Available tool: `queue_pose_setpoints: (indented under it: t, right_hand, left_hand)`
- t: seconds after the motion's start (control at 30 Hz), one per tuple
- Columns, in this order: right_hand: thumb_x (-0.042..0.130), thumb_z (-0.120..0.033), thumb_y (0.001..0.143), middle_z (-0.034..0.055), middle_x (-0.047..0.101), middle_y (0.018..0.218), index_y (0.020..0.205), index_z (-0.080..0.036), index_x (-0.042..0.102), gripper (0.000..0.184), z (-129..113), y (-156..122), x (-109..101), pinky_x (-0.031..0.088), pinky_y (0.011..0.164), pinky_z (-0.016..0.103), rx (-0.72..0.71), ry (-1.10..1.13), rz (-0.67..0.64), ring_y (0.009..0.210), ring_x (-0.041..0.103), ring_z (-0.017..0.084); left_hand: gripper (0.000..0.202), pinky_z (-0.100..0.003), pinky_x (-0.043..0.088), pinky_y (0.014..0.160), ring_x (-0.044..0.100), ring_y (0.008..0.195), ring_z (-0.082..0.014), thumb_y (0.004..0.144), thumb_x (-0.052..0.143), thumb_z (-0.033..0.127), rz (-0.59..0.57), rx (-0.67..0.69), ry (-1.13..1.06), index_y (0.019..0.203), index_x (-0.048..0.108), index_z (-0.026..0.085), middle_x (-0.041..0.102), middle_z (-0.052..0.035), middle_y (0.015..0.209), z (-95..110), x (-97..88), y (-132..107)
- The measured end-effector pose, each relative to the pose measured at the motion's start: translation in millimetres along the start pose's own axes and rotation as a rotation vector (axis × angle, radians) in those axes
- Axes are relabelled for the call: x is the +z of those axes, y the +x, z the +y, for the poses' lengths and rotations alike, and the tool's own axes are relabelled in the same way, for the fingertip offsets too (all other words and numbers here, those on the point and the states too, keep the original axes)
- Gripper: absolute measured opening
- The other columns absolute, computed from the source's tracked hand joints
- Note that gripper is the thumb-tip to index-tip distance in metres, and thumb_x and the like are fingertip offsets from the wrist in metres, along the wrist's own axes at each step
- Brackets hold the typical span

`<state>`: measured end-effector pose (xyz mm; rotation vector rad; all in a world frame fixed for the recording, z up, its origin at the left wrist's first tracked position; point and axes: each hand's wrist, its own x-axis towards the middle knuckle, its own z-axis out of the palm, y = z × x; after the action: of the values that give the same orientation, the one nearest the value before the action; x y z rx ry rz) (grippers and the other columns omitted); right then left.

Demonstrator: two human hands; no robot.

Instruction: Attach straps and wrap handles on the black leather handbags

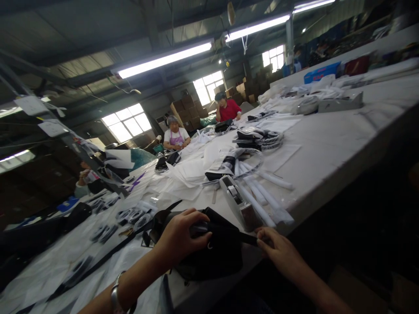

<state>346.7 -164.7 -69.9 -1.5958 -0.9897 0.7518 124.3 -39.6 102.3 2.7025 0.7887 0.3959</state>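
While the black bag (222,257) sits at six o'clock, by the near edge of the bench (327,139), its long axis runs roughly from nine to three, and its strap (249,239) points just past three. With its forearm coming from eight o'clock, the left hand (183,233) is half-curled, thumb and fingers gripping the bag's top; the right hand (273,245), forearm from four, closely pinches the strap's end.

Pale table (343,135) bearing black bag (216,257), tape dispenser (240,205), white rolls (275,207)
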Motion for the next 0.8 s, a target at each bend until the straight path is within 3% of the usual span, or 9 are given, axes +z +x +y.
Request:
queue_pose_setpoints:
  t: [0.17, 0.3, 0.37, 0.43, 0.53, 0.67, 0.8]
  right_hand:
    - [0.053, -0.034, 0.079, 0.0073, 0.071, 0.1, 0.078, -0.024, 0.063, 0.014, -2.0, -8.2, -0.5, 0.05, 0.083, 0.042, -0.096, -0.169, 0.091, 0.09, 0.066, 0.028]
    - [0.052, -0.031, 0.089, 0.0067, 0.067, 0.121, 0.106, -0.027, 0.067, 0.023, -30.1, -15.4, 5.3, 0.044, 0.099, 0.045, -0.293, -0.247, 0.26, 0.113, 0.059, 0.029]
    - [0.052, -0.032, 0.093, 0.0057, 0.065, 0.125, 0.114, -0.028, 0.066, 0.026, -52.3, -13.8, 14.0, 0.04, 0.106, 0.042, -0.436, -0.171, 0.225, 0.121, 0.055, 0.027]
    - [0.053, -0.033, 0.094, 0.0052, 0.067, 0.122, 0.118, -0.028, 0.065, 0.027, -72.7, -8.9, 25.5, 0.042, 0.104, 0.039, -0.49, -0.069, 0.108, 0.118, 0.057, 0.025]
    - [0.06, -0.03, 0.091, 0.0049, 0.069, 0.112, 0.113, -0.026, 0.067, 0.024, -90.2, -0.5, 42.1, 0.046, 0.097, 0.037, -0.448, 0.012, -0.024, 0.108, 0.062, 0.024]
    - [0.068, -0.027, 0.083, 0.0038, 0.069, 0.1, 0.1, -0.023, 0.067, 0.017, -91.4, 4.7, 50.7, 0.046, 0.09, 0.036, -0.361, 0.055, -0.002, 0.099, 0.063, 0.023]
    - [0.071, -0.027, 0.078, 0.0002, 0.07, 0.091, 0.091, -0.023, 0.066, 0.014, -86.5, 6.8, 45.9, 0.046, 0.082, 0.032, -0.277, 0.167, -0.068, 0.09, 0.064, 0.022]
  left_hand:
    - [0.021, -0.027, 0.047, 0.074, 0.064, 0.081, -0.0172, 0.078, 0.07, 0.03, -0.024, -0.045, 0.005, 0.097, 0.069, 0.022, 0.066, -0.0018, 0.093, 4.1, -2.9, -0.9]
    - [0.024, -0.028, 0.048, 0.079, 0.065, 0.087, -0.0186, 0.081, 0.069, 0.033, -0.052, -0.077, -0.005, 0.102, 0.068, 0.023, 0.067, -0.0022, 0.099, 9.8, -5.7, -3.5]
    - [0.026, -0.029, 0.048, 0.084, 0.065, 0.093, -0.02, 0.083, 0.067, 0.037, -0.046, -0.078, -0.005, 0.106, 0.067, 0.024, 0.067, -0.0027, 0.103, 13.4, -7.0, -4.3]
    - [0.029, -0.03, 0.047, 0.088, 0.064, 0.098, -0.0215, 0.085, 0.064, 0.042, -0.003, -0.107, 0.015, 0.108, 0.066, 0.024, 0.068, -0.0037, 0.105, 16.7, -8.5, -3.9]
    - [0.032, -0.032, 0.049, 0.083, 0.066, 0.093, -0.0232, 0.087, 0.058, 0.048, 0.021, -0.211, 0.046, 0.102, 0.065, 0.02, 0.071, -0.0053, 0.098, 19.5, -11.7, -0.4]
    - [0.044, -0.027, 0.05, 0.063, 0.067, 0.075, -0.0216, 0.084, 0.057, 0.059, -0.151, -0.393, -0.097, 0.091, 0.066, 0.017, 0.07, -0.0041, 0.081, 19.8, -15.5, 9.5]
    - [0.048, -0.024, 0.048, 0.057, 0.062, 0.065, -0.0168, 0.076, 0.065, 0.061, -0.301, -0.615, -0.352, 0.088, 0.067, 0.015, 0.063, -0.0007, 0.071, 22.7, -15.0, 21.5]
